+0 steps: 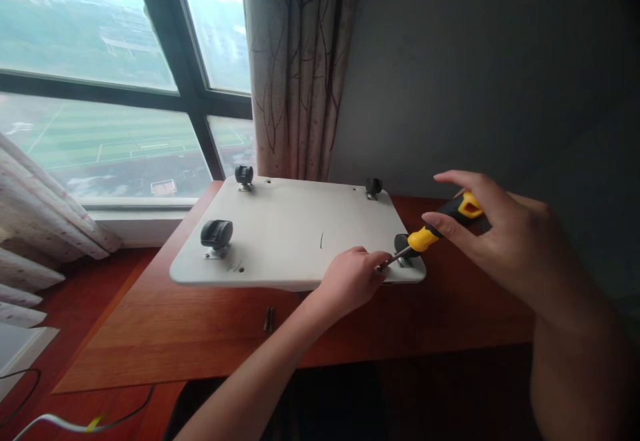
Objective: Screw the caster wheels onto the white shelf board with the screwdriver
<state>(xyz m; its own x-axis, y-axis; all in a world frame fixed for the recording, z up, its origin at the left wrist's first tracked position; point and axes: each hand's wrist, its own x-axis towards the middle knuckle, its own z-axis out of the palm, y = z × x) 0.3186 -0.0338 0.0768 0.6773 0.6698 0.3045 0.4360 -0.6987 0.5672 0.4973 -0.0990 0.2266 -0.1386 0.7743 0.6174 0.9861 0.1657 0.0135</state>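
Observation:
A white board (290, 228) with rounded corners lies flat, with a black caster (217, 234) on a metal plate near each corner. My right hand (505, 234) holds the yellow-and-black handle of a screwdriver (424, 238), thumb and forefinger loosely along it. The shaft slants down to the left, its tip beside the near-right caster (403, 246). There my left hand (353, 276) rests on the board's near edge, fingers closed around the tip. Whatever they pinch is hidden.
Beneath the board is a reddish-brown wooden table (165, 334). Two small brass-coloured cylinders (269, 319) lie on it, near the left forearm. A window (125, 141) and curtains (300, 61) stand behind, with a dark wall at right. Cables (55, 420) run along the lower left.

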